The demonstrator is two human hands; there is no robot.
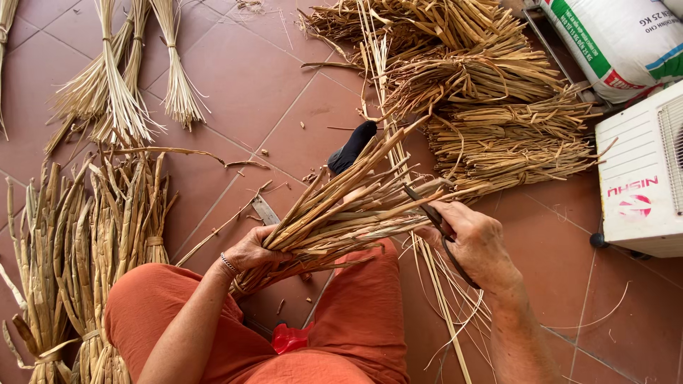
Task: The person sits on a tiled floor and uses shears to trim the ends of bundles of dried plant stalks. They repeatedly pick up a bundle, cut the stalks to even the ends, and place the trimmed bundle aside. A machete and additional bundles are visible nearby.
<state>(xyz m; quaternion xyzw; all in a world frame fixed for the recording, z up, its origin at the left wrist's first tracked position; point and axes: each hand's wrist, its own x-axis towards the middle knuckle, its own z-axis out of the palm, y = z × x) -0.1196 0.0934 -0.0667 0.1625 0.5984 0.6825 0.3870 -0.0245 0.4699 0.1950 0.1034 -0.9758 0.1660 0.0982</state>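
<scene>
Overhead, left hand (250,250) clamped on dried reed bundle (341,206), right hand (473,238) gripping scissors (432,217), white-green sack (619,43) top right

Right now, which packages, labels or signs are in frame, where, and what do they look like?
White woven plastic sack: top right corner, lying tilted, bulging, with green and red print.
White boxy appliance with slatted grille: right edge, on the tile floor, with a red logo label on its side.
No screens in view.

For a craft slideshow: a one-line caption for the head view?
Left hand grips a bundle of dried stalks while right hand works scissors at it.
</scene>
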